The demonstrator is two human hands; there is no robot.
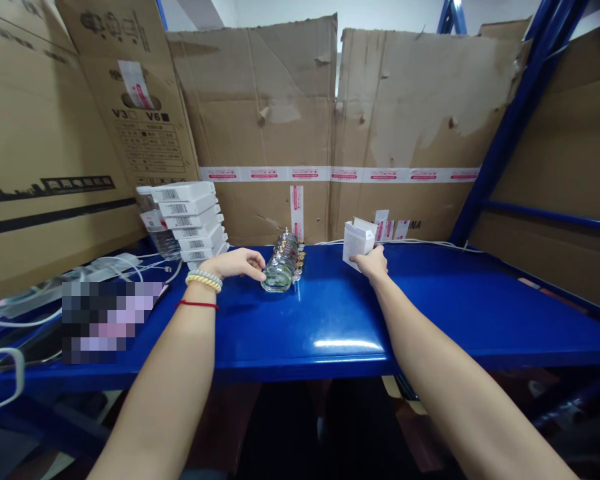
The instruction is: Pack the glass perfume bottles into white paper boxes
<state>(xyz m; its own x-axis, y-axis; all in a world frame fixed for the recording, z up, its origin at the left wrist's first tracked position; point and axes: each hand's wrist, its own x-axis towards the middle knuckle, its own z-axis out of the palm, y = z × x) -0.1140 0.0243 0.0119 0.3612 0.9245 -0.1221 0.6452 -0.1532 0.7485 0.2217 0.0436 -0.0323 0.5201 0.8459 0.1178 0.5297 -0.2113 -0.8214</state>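
Observation:
A row of small clear glass bottles (284,265) with metal caps lies on the blue shelf (430,300), running away from me. My left hand (237,262) reaches in from the left and its fingertips touch the nearest bottle of the row. To the right, my right hand (373,262) holds a small white carton (357,241) upright on the shelf, its top flap open.
A stack of white barcoded boxes (193,222) stands at the back left beside a clear plastic holder. White cables (105,270) and plastic bags lie at the left. Cardboard sheets (330,127) wall the back and sides. A blue upright post (505,127) rises at the right.

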